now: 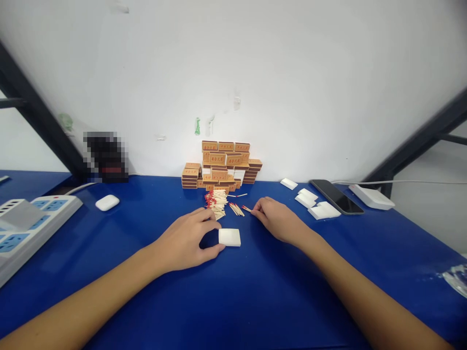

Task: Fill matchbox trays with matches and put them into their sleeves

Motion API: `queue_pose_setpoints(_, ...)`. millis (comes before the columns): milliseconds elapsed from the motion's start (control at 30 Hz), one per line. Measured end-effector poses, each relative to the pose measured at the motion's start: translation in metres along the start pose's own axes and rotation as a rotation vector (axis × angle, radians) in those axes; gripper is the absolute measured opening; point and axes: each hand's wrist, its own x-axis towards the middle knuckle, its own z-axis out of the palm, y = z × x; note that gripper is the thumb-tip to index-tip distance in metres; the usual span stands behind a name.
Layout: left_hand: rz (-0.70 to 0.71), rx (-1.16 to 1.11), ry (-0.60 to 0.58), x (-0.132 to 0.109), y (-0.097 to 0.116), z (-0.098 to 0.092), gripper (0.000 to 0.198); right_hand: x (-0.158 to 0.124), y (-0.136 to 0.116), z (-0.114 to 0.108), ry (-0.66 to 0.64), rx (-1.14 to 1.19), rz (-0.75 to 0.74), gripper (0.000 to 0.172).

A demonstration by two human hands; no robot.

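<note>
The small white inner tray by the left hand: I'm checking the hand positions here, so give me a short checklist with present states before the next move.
1. Left hand steadies the small white inner tray: ok, thumb and fingers touch its left side.
2. Tray lies flat on the blue table: ok.
3. Right hand reaches the loose red-tipped wooden matches: ok, fingertips at one match.
4. Match actually pinched: cannot tell.
5. Bigger heap of matches within reach: ok, just behind the tray.
6. Stack of brown cardboard matchboxes stands apart from both hands: ok.
</note>
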Motion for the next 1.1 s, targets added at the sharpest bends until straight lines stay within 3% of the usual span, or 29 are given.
queue_pose_setpoints(233, 0.0, -0.011, -0.02, 0.001, 0.0, -0.002, 0.03, -0.008, 0.002, -0.007, 0.002, 0.008, -0.051, 0.023)
queue_pose_setpoints(367, 0.0, -0.019, -0.018, 0.001, 0.0, -0.002, 0.03, -0.021, -0.014, -0.023, -0.015, 0.111, -0.168, 0.019)
queue_pose_setpoints(467, -0.01, -0.028, -0.02, 0.001, 0.0, -0.002, 0.029, -0.035, -0.031, -0.029, -0.108, 0.128, -0.284, 0.016)
queue_pose_setpoints(667, 0.026, -0.046, -0.005, 0.003, 0.001, -0.001, 0.026, -0.048, -0.052, -0.012, -0.072, -0.168, -0.465, 0.011)
queue_pose_setpoints(833, 0.065, -0.055, 0.019, 0.003, 0.001, 0.001, 0.024, -0.047, -0.057, -0.007, -0.033, -0.244, -0.507, 0.005)
queue_pose_setpoints(1100, 0.064, -0.06, 0.023, 0.003, -0.001, -0.001, 0.024, -0.046, -0.049, -0.017, -0.11, -0.027, -0.442, 0.013)
